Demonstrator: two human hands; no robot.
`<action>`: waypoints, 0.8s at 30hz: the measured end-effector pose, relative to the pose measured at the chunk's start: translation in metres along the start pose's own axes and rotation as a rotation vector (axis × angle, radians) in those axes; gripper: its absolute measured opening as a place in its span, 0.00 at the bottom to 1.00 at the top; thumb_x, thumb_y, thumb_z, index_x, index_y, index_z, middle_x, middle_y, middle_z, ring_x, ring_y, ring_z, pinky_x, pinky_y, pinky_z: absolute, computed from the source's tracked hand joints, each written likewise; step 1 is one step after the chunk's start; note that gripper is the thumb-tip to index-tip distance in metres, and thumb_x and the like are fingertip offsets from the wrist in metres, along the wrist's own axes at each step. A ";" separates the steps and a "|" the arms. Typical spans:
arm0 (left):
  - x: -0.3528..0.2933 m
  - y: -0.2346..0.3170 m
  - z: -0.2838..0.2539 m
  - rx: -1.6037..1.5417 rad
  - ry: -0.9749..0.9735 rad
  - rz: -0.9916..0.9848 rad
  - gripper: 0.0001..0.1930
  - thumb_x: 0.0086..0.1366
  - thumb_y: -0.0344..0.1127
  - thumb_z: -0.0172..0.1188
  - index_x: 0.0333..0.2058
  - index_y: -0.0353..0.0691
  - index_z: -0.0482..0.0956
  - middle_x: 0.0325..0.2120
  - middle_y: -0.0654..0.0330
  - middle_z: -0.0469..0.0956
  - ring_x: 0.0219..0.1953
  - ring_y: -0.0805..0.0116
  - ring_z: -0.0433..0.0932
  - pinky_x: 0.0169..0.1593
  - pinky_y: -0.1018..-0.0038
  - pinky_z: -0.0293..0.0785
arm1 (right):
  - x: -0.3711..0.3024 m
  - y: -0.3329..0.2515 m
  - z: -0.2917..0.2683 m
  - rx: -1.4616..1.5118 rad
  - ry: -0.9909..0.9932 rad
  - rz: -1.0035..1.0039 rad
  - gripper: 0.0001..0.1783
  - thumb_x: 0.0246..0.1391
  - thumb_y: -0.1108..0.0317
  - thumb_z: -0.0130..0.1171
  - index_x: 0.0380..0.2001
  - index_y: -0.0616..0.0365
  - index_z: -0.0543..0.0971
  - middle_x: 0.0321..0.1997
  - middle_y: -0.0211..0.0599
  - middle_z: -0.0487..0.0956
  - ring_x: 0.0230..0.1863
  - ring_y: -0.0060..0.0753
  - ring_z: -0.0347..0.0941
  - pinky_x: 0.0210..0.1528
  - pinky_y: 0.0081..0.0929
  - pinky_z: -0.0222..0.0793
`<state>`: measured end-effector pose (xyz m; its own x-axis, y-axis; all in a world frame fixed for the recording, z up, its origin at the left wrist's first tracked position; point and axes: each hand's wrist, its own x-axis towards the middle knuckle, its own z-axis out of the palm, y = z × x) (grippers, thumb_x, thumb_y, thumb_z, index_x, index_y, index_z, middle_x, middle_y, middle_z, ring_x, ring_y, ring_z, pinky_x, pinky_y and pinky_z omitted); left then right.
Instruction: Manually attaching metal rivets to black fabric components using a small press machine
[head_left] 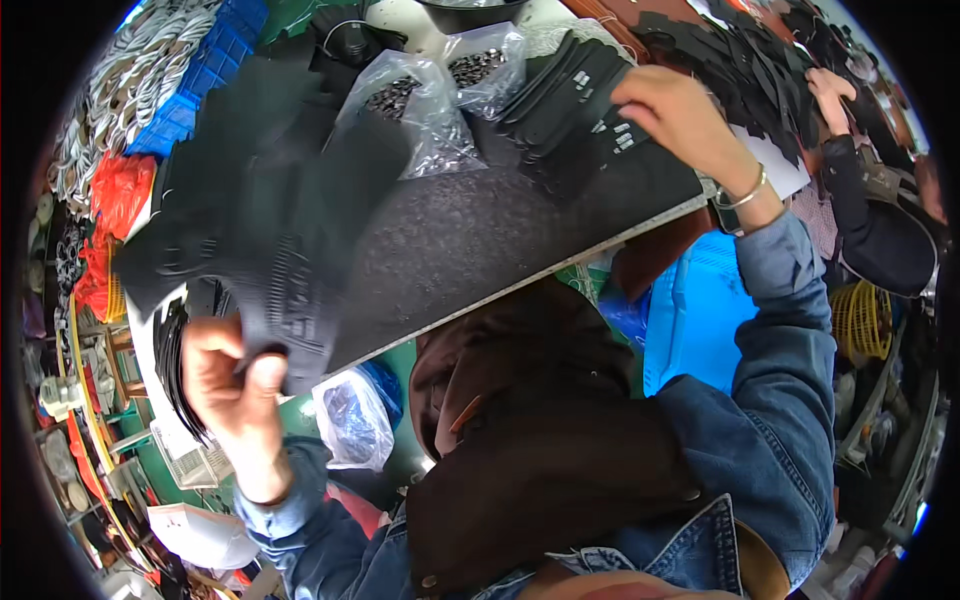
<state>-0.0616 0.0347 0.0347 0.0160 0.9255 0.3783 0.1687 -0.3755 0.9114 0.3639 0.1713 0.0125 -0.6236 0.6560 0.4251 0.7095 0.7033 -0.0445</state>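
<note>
The left hand (240, 385), left of centre, pinches a black ribbed sheet (288, 265) near its lower edge between thumb and fingers, which seems to leave most of its blurred face free above the worktop (450, 255). At upper right, the right hand (685, 115) has thumb and forefinger close together over small silvery metal pieces (622, 138); I can't tell if they hold anything. The black strips (560, 95) beside it lie fanned, probably so each edge is reachable. Clear bags of small metal parts (395, 98) sit top centre, perhaps handy for both hands.
</note>
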 end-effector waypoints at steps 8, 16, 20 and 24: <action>-0.044 -0.063 0.051 0.871 0.000 -0.108 0.15 0.47 0.28 0.69 0.31 0.36 0.71 0.25 0.57 0.75 0.22 0.71 0.73 0.27 0.78 0.69 | -0.019 -0.024 0.021 0.055 -0.140 -0.007 0.10 0.39 0.75 0.60 0.29 0.57 0.74 0.34 0.33 0.72 0.40 0.39 0.70 0.41 0.33 0.66; -0.062 -0.047 0.043 1.002 -0.285 0.163 0.23 0.40 0.27 0.67 0.40 0.40 0.75 0.46 0.57 0.71 0.47 0.56 0.70 0.46 0.62 0.67 | -0.020 -0.026 0.023 -0.012 0.278 0.024 0.12 0.45 0.79 0.51 0.35 0.58 0.77 0.34 0.38 0.76 0.37 0.42 0.72 0.40 0.30 0.68; -0.066 -0.059 0.035 0.890 -0.209 0.226 0.21 0.44 0.18 0.61 0.41 0.35 0.73 0.44 0.51 0.74 0.44 0.53 0.73 0.47 0.64 0.68 | 0.022 -0.104 0.013 0.702 -0.034 0.155 0.12 0.48 0.80 0.48 0.37 0.62 0.76 0.33 0.44 0.75 0.36 0.44 0.73 0.40 0.28 0.68; -0.062 -0.070 0.039 0.803 -0.088 0.432 0.26 0.47 0.21 0.63 0.48 0.35 0.69 0.45 0.46 0.72 0.41 0.54 0.74 0.43 0.65 0.71 | 0.058 -0.157 0.053 0.810 -0.237 -0.191 0.06 0.46 0.76 0.51 0.30 0.63 0.75 0.31 0.45 0.75 0.35 0.49 0.71 0.38 0.38 0.67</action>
<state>-0.0363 0.0050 -0.0586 0.3066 0.7253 0.6163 0.7644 -0.5735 0.2946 0.1988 0.1133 -0.0036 -0.8243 0.4831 0.2951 0.1894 0.7266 -0.6605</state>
